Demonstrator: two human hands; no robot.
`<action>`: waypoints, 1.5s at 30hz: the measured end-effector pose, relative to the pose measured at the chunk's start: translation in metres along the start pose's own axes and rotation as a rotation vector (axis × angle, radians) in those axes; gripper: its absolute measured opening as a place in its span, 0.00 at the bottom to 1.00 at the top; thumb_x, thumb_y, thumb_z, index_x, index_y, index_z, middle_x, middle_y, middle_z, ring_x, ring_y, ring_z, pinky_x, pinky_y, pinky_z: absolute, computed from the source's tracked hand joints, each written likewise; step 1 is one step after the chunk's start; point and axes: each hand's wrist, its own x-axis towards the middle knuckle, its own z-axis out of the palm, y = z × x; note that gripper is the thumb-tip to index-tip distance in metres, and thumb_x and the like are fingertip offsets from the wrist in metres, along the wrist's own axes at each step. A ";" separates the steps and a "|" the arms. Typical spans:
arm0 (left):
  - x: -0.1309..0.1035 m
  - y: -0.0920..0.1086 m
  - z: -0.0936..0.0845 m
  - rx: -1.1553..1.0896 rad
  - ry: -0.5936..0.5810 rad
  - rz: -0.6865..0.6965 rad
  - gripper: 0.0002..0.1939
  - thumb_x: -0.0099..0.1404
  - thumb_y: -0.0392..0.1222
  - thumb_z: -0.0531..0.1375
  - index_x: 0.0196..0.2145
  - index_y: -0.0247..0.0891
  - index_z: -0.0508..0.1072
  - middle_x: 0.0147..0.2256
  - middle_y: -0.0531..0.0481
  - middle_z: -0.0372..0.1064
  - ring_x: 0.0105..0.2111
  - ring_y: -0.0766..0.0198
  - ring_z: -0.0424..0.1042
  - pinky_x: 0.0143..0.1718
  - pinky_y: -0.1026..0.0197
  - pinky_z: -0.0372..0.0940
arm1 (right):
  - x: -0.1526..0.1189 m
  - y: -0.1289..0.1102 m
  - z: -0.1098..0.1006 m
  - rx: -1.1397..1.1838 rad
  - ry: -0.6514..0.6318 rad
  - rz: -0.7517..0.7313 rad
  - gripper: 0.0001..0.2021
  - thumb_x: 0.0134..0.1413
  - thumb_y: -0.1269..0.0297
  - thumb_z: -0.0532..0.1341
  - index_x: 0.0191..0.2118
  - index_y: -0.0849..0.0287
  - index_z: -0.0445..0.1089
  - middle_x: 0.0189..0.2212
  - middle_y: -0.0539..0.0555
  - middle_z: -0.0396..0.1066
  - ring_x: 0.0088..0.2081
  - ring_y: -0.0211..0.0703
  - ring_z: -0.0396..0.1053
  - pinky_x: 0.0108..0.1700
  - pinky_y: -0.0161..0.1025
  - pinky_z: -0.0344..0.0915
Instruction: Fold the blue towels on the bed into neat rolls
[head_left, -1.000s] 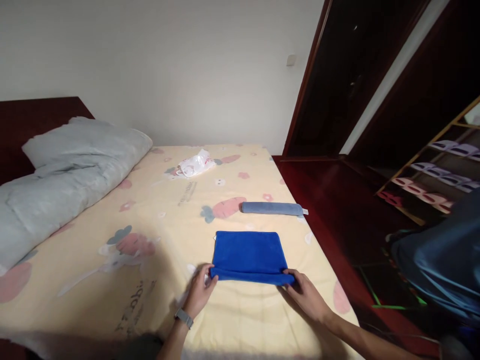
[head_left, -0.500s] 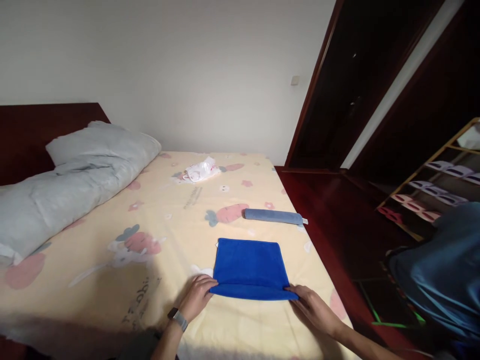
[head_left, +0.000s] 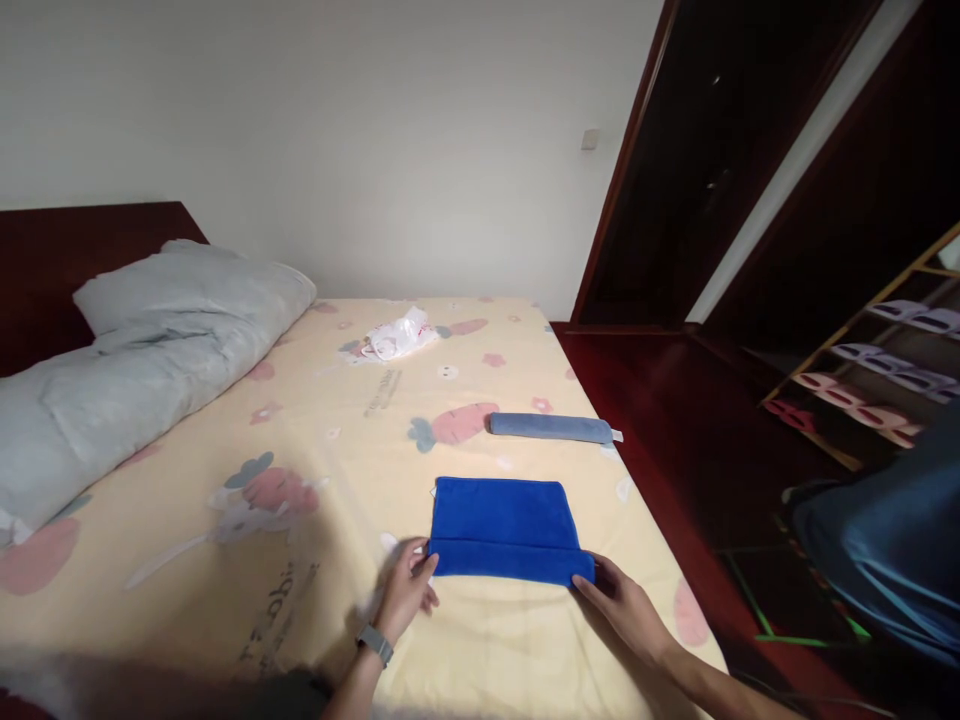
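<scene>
A bright blue cloth [head_left: 502,512] lies on the bed, its near edge turned over into a flat band along the front. My left hand [head_left: 405,590], with a watch on the wrist, pinches the left end of that band between thumb and fingers. At the opposite end, my right hand [head_left: 616,598] grips the right corner, thumb on the near side and fingers partly hidden behind the cloth. Beyond it rests a rolled greyish-blue cloth [head_left: 551,428] with a small white tag at its right end, touched by neither hand.
The bed [head_left: 352,480] has a cream sheet printed with carrots and rabbits. A crumpled white plastic bag [head_left: 401,335] sits toward the wall. Grey bedding [head_left: 165,350] is heaped at left. On the right stand a shoe rack [head_left: 862,390] with slippers and something draped in dark blue fabric [head_left: 885,550].
The near edge of the blue cloth has been folded farther away from me, making a wider band. Both hands moved slightly forward with it, and the left hand's grip turned thumb-side up.
</scene>
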 end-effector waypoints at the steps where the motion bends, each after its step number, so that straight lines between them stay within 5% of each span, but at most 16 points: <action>1: 0.000 0.000 0.002 -0.031 0.003 0.017 0.36 0.58 0.70 0.58 0.52 0.39 0.62 0.44 0.42 0.73 0.19 0.63 0.75 0.19 0.60 0.70 | -0.001 0.001 0.000 -0.003 -0.004 -0.008 0.26 0.58 0.45 0.58 0.55 0.56 0.67 0.51 0.58 0.75 0.52 0.55 0.73 0.56 0.49 0.70; 5: -0.005 0.008 0.000 0.125 0.059 0.242 0.25 0.67 0.63 0.52 0.50 0.40 0.64 0.34 0.49 0.73 0.27 0.59 0.78 0.33 0.55 0.75 | 0.003 0.000 -0.007 -0.052 -0.028 -0.010 0.25 0.59 0.43 0.56 0.53 0.56 0.67 0.47 0.58 0.78 0.49 0.55 0.75 0.54 0.48 0.70; 10: -0.013 0.018 -0.009 0.457 0.116 0.356 0.14 0.71 0.49 0.49 0.47 0.43 0.68 0.29 0.52 0.73 0.26 0.60 0.76 0.28 0.61 0.70 | 0.005 -0.019 -0.016 -0.161 -0.123 -0.023 0.25 0.62 0.45 0.52 0.59 0.52 0.59 0.38 0.53 0.80 0.40 0.52 0.77 0.46 0.46 0.72; 13: -0.017 0.021 -0.013 0.719 0.210 0.439 0.11 0.69 0.44 0.52 0.45 0.43 0.71 0.34 0.48 0.74 0.31 0.59 0.76 0.32 0.60 0.69 | 0.003 -0.025 -0.018 -0.293 -0.144 -0.074 0.20 0.64 0.48 0.50 0.56 0.50 0.61 0.34 0.50 0.79 0.34 0.50 0.76 0.42 0.46 0.72; 17: -0.025 0.025 -0.007 0.918 0.324 0.644 0.14 0.71 0.41 0.51 0.48 0.46 0.74 0.45 0.44 0.73 0.42 0.54 0.75 0.43 0.53 0.70 | 0.000 -0.034 -0.016 -0.599 0.043 -0.250 0.16 0.64 0.52 0.52 0.50 0.52 0.68 0.43 0.57 0.76 0.42 0.55 0.74 0.47 0.52 0.71; 20: -0.036 0.028 0.012 1.013 0.133 0.872 0.19 0.72 0.40 0.50 0.58 0.47 0.70 0.55 0.46 0.70 0.54 0.52 0.70 0.56 0.48 0.65 | -0.008 -0.045 -0.003 -0.711 0.047 -0.439 0.18 0.67 0.56 0.50 0.56 0.53 0.68 0.55 0.60 0.70 0.53 0.55 0.70 0.55 0.54 0.68; 24: -0.046 0.032 0.040 1.106 -0.205 1.065 0.28 0.74 0.43 0.50 0.69 0.47 0.51 0.69 0.51 0.49 0.67 0.54 0.52 0.67 0.47 0.51 | -0.023 -0.049 0.028 -0.813 -0.192 -0.656 0.28 0.68 0.59 0.51 0.71 0.52 0.48 0.68 0.55 0.53 0.67 0.55 0.54 0.65 0.55 0.58; 28: -0.040 0.032 0.042 1.112 -0.261 1.014 0.32 0.75 0.49 0.50 0.71 0.47 0.43 0.70 0.50 0.45 0.68 0.55 0.49 0.67 0.47 0.51 | -0.025 -0.037 0.038 -0.890 -0.278 -0.689 0.33 0.68 0.63 0.49 0.73 0.57 0.34 0.71 0.57 0.41 0.70 0.56 0.45 0.68 0.56 0.54; 32: -0.028 0.023 0.027 1.081 -0.201 0.951 0.31 0.75 0.48 0.50 0.71 0.47 0.44 0.69 0.50 0.49 0.67 0.56 0.54 0.66 0.48 0.55 | -0.017 -0.023 0.019 -0.887 -0.262 -0.695 0.33 0.69 0.63 0.49 0.73 0.57 0.33 0.71 0.57 0.41 0.69 0.52 0.47 0.68 0.52 0.54; 40: -0.005 0.010 0.003 1.016 -0.111 0.799 0.37 0.57 0.26 0.53 0.64 0.44 0.63 0.62 0.50 0.65 0.61 0.56 0.65 0.64 0.46 0.59 | 0.004 0.004 -0.009 -0.694 -0.238 -0.541 0.29 0.65 0.68 0.50 0.70 0.56 0.51 0.68 0.56 0.54 0.66 0.50 0.55 0.68 0.50 0.56; 45: 0.001 0.024 -0.017 0.765 -0.121 0.636 0.30 0.57 0.27 0.54 0.56 0.45 0.71 0.55 0.49 0.72 0.56 0.56 0.69 0.60 0.49 0.64 | 0.013 -0.007 -0.013 -0.331 -0.189 -0.283 0.23 0.64 0.62 0.52 0.63 0.54 0.63 0.61 0.56 0.66 0.60 0.52 0.65 0.65 0.51 0.60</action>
